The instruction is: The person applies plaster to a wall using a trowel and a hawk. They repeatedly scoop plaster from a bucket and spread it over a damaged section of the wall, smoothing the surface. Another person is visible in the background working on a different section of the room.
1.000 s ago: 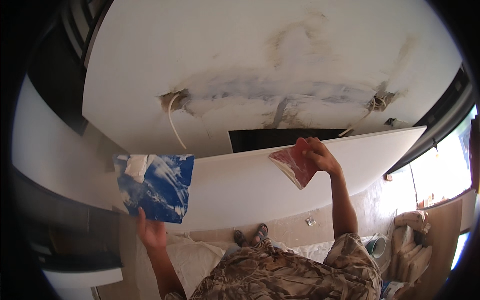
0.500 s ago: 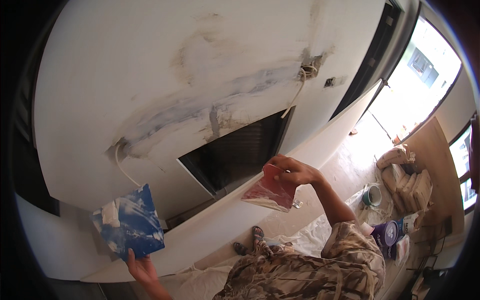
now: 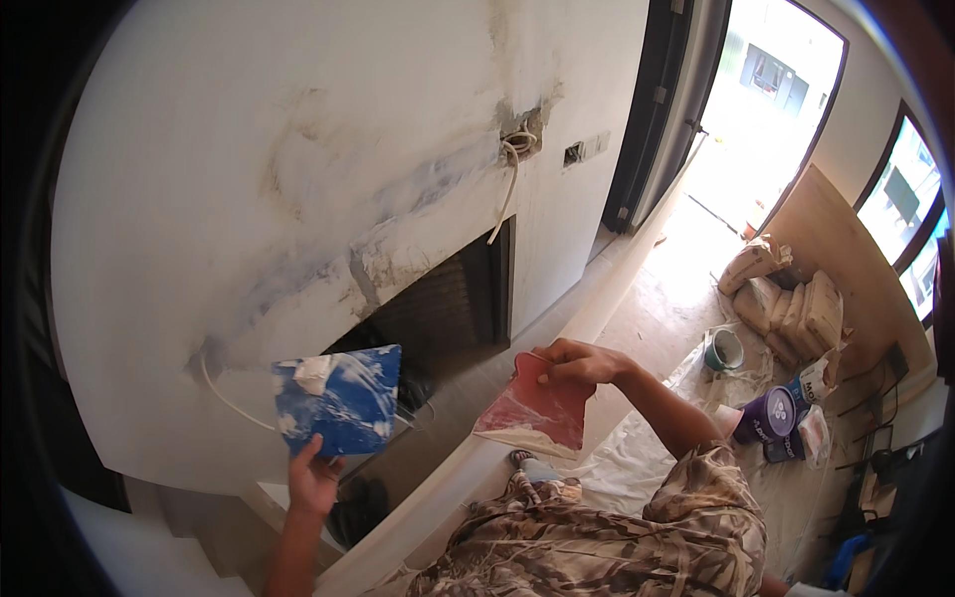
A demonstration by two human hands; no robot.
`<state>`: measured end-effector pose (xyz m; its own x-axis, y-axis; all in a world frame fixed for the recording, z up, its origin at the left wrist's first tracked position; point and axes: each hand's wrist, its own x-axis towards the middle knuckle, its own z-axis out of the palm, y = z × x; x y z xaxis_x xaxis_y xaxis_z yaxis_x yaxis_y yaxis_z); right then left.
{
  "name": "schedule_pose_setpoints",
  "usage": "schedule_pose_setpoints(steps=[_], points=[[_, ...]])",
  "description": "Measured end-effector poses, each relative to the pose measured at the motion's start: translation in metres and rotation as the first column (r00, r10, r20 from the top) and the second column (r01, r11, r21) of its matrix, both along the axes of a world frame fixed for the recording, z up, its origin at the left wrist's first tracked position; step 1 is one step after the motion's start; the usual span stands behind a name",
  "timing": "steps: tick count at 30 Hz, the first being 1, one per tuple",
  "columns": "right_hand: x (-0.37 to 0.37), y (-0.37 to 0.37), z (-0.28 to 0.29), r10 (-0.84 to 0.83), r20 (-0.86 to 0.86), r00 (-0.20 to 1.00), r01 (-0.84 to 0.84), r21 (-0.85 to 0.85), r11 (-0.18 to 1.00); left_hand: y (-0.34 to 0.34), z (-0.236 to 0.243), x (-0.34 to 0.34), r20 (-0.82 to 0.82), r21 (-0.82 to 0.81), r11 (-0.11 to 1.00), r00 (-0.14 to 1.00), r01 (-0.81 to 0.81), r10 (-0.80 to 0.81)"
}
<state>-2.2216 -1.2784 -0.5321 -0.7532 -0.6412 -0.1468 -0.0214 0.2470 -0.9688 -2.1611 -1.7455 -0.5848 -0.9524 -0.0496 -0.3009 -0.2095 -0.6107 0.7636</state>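
Note:
My left hand (image 3: pixel 313 482) grips the lower edge of a blue putty board (image 3: pixel 350 416), smeared white, with a lump of white putty (image 3: pixel 314 374) near its upper left. To the right, my right hand (image 3: pixel 585 362) is closed round the upper edge of a red putty spreader (image 3: pixel 542 403). White putty coats the spreader's lower edge. The two tools are apart, and neither touches the wall (image 3: pixel 179 199). A grey-white patched strip (image 3: pixel 398 204) slants across that wall, above a dark rectangular recess (image 3: pixel 453 298).
Loose cable (image 3: pixel 507 189) hangs from a wall hole; another cable (image 3: pixel 234 408) trails behind the board. A pale ledge (image 3: pixel 597 298) runs beside me. On the right stand a teal bucket (image 3: pixel 723 350), a purple tub (image 3: pixel 766 416) and stacked bags (image 3: pixel 796 308). Plastic sheeting (image 3: pixel 627 468) covers the floor.
My view has turned, so the wall sits further left. The blue board has come rightward in the picture, closer to the red spreader. Both hands keep their hold.

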Motion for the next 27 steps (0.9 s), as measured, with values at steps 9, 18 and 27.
schedule_pose_setpoints(steps=[9,18,27], points=[[-0.011,0.021,0.005,-0.143,0.070,0.987,0.139,0.063,0.988,0.029,-0.020,0.005,0.139,0.124,0.991,0.988,0.046,-0.063],[-0.164,-0.037,-0.058,-0.325,0.367,0.871,0.467,-0.420,0.778,0.058,-0.010,0.019,0.012,0.128,0.975,0.983,-0.182,0.182],[-0.216,-0.166,-0.192,-0.384,0.610,0.693,0.651,-0.300,0.697,0.037,0.007,0.089,-0.010,0.000,0.879,0.879,-0.477,0.477]])
